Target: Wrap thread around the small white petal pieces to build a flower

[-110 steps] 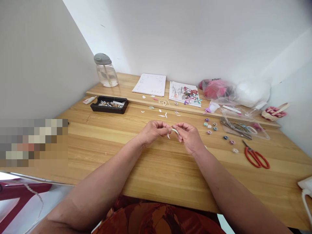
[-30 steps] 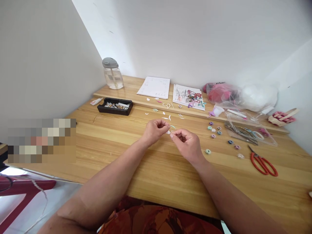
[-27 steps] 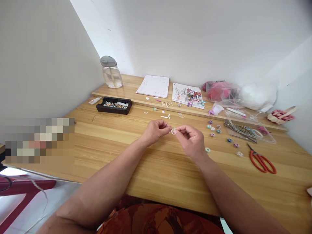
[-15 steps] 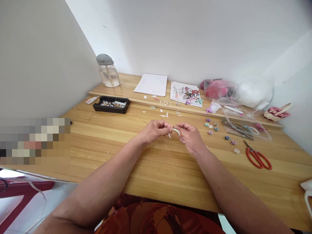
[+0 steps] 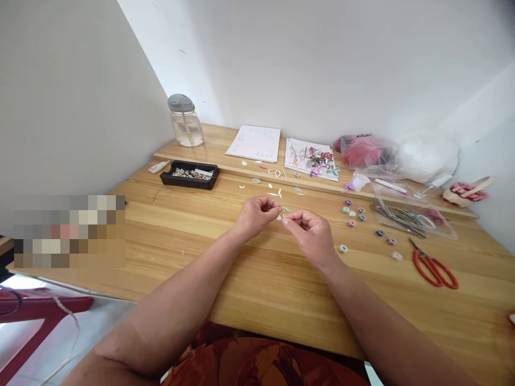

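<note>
Roughly crosswise, pale-green strip (image 5: pixel 285 209), pointing right from left-hand fingers (image 5: pixel 274 209)

Pale green and white showed against the desk (image 5: pixel 173 225), honey-brown with darker streaked grain.
The small held piece (image 5: pixel 285 209) was pale green; the scissors (image 5: pixel 432 266) had orange-red handles and dark blades. Bobbins (image 5: pixel 351 223) came in purple, mint, white, pink, grey-blue and navy. The tray (image 5: pixel 189 183) was black, its beads (image 5: pixel 187 174) silver, white and gold; the bottle's lid (image 5: pixel 181 102) grey. Pink and cream checked the woven basket (image 5: pixel 462 197), and mottled rust-red and brown patterned the garment (image 5: pixel 261 364).
</note>
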A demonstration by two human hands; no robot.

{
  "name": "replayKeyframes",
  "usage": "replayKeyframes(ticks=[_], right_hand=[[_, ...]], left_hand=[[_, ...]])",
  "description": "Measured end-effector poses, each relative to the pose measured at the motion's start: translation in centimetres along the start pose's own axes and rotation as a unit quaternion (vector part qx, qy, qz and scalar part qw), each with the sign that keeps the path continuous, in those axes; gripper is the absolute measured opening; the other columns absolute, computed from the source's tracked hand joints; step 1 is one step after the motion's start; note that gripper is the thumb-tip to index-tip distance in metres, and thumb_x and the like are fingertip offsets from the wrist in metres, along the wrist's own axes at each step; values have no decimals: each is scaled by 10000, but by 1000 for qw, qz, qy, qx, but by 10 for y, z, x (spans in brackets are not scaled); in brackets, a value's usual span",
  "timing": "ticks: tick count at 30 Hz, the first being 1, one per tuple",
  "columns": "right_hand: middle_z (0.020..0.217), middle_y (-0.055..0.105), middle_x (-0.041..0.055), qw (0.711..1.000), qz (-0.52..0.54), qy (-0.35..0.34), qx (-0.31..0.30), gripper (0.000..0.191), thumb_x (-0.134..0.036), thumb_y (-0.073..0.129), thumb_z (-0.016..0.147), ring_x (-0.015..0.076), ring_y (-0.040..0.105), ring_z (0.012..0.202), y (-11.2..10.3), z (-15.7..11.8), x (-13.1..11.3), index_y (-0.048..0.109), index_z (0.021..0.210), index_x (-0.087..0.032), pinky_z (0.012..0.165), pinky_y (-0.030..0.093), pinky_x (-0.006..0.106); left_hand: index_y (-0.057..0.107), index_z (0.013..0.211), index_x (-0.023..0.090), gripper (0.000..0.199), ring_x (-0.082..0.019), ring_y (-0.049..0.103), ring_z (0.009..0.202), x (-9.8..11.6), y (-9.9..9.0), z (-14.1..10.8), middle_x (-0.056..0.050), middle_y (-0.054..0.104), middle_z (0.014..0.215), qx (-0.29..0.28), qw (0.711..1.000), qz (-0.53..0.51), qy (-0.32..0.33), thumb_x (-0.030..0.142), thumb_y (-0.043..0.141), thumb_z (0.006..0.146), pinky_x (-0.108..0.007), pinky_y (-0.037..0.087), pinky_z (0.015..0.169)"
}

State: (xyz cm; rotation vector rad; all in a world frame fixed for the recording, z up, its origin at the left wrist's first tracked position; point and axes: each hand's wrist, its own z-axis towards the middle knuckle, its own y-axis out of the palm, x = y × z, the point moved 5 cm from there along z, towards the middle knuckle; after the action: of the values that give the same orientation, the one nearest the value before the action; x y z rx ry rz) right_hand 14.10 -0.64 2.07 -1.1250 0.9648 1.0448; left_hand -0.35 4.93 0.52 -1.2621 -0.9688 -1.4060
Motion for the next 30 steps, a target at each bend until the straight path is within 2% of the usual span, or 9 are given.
replayKeyframes(ticks=[4, 7, 9, 13, 16, 21, 24, 27, 30], right_hand=[[555, 544, -33, 998, -23, -44, 31, 173, -335, 717, 747, 80, 403, 497, -13, 5, -9, 673, 719, -170, 479, 319, 231], [521, 504, -50, 999, 41, -9, 32, 199, -365, 740, 722, 73, 361, 461, -20, 14, 0, 668, 733, -181, 448, 281, 231], [505, 485, -60, 993, 105, 35, 29, 235, -383, 772, 681, 66, 339, 434, -20, 19, 10, 658, 734, -184, 417, 250, 225], [504, 488, -67, 973, 194, 128, 14, 301, -377, 829, 593, 44, 313, 391, -11, 17, 24, 635, 711, -179, 372, 209, 206], [513, 510, -62, 968, 201, 150, -8, 301, -370, 828, 605, 39, 327, 372, -1, 11, 26, 615, 697, -179, 361, 212, 200], [560, 569, -37, 986, 125, 106, -16, 249, -391, 770, 698, 57, 386, 372, 6, 4, 21, 642, 709, -178, 367, 272, 218], [563, 575, -30, 995, 69, 68, -8, 229, -394, 742, 730, 68, 395, 401, 5, 2, 16, 666, 726, -177, 390, 284, 230], [554, 555, -32, 1000, 16, 11, 14, 199, -368, 733, 741, 80, 401, 461, -1, 2, 5, 678, 724, -178, 445, 304, 236], [557, 546, -33, 999, -1, -32, 39, 171, -343, 725, 747, 84, 399, 495, -11, 6, -2, 680, 724, -180, 477, 311, 236]], left_hand=[[655, 740, 144, 252, -86, 465, 579, 3, 9, -5, 10, 595, 658, -93, 995, 29, 0, 387, 716, 707, -227, 350, 558], [653, 759, 136, 258, -91, 494, 615, 6, 16, -10, -4, 611, 699, -155, 988, -6, -9, 381, 724, 718, -234, 366, 596], [652, 773, 134, 270, -99, 514, 639, 6, 18, -11, -14, 624, 722, -170, 984, -40, -23, 383, 738, 712, -243, 382, 623], [660, 780, 137, 277, -91, 498, 636, 4, 14, -9, -5, 616, 715, -138, 986, -90, -30, 392, 745, 715, -245, 387, 644], [662, 776, 142, 269, -78, 472, 626, 1, 8, -5, 7, 604, 713, -86, 989, -117, -22, 397, 735, 732, -237, 379, 644], [642, 749, 137, 294, -81, 481, 625, -2, 2, -2, 5, 611, 711, -6, 993, -116, -28, 397, 764, 689, -236, 382, 635], [632, 733, 135, 300, -88, 483, 610, -1, 2, -1, 4, 607, 686, 15, 997, -77, -22, 403, 757, 682, -238, 376, 610], [632, 725, 138, 277, -91, 483, 606, 0, 2, -1, 4, 605, 681, 6, 1000, -20, -7, 394, 735, 699, -235, 375, 597], [649, 748, 141, 271, -97, 499, 623, 0, 5, -2, -4, 622, 711, -43, 999, 16, 0, 398, 726, 713, -235, 380, 603]])
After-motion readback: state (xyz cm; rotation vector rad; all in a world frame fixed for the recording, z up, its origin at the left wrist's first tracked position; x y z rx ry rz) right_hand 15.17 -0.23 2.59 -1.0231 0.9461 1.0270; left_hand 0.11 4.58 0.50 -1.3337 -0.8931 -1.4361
